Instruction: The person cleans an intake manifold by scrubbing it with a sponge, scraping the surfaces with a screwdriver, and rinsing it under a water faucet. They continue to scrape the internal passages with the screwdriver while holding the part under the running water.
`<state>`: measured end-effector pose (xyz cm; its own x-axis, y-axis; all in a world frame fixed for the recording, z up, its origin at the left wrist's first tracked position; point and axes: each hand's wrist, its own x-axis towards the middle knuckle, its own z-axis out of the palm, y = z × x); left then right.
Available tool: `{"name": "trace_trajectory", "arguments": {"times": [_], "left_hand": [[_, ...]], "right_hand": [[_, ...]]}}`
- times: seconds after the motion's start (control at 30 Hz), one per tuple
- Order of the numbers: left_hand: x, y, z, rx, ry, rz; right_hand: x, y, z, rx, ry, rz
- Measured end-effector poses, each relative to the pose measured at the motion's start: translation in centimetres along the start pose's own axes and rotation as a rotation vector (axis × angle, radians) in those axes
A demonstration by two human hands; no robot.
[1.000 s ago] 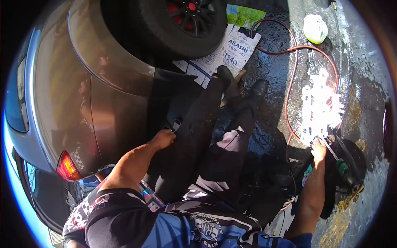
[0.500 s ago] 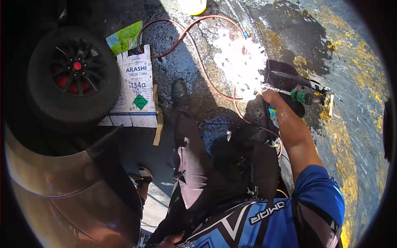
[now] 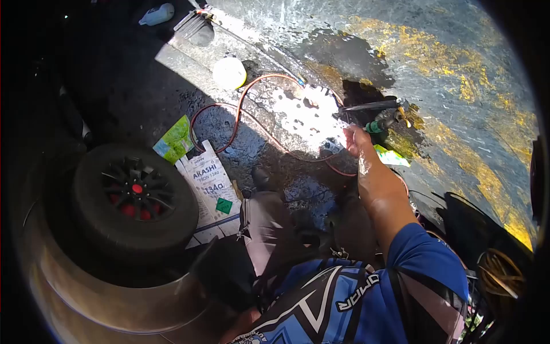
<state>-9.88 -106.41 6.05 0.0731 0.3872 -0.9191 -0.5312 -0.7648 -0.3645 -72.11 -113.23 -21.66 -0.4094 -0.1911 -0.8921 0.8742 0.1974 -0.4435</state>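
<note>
My right hand is stretched forward at the right edge of a glaring, sunlit metal part. Its fingers look bent at that edge, but glare hides what they hold, if anything. Just beyond the hand is a green hose fitting beside a dark bar. A red hose loops left from the bright part. Low in the view, partly hidden by the shirt, a bit of my left hand shows, its fingers not visible.
A wheel on a car stands at the left, next to a flattened AKASHI carton and a green sheet. A white and yellow bucket, a grate and a white bottle lie farther off. Coiled cable is at the right.
The view has turned and shifted, bringing the grate, bottle and coiled cable into sight. My right hand remains by the bright part, now with its fingers more visible.
</note>
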Motion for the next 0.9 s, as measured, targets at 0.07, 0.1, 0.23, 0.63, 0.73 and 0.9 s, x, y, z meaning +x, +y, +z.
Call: {"name": "trace_trajectory", "arguments": {"times": [0.07,0.1,0.23,0.63,0.73,0.9], "left_hand": [[-0.8,2.6,-4.4,0.075,0.059,-0.099],[-0.2,3.9,-6.7,0.100,0.129,-0.128],[1.0,13.5,-13.7,0.173,0.477,0.144],[11.4,57.0,19.8,0.296,-0.204,0.555],[20.2,59.8,28.4,0.135,-0.450,0.430],[23.0,56.3,35.3,0.366,-0.465,0.507]], "right_hand": [[3.5,2.1,-1.6,0.264,-0.127,-0.063],[4.3,2.7,-0.8,0.422,0.040,-0.112],[-0.3,1.5,1.5,0.747,-0.297,-0.186],[3.8,3.9,0.5,0.650,-0.203,-0.099],[0.6,3.3,2.3,0.478,0.024,-0.191],[1.7,6.4,1.7,0.154,0.294,-0.377]]}}
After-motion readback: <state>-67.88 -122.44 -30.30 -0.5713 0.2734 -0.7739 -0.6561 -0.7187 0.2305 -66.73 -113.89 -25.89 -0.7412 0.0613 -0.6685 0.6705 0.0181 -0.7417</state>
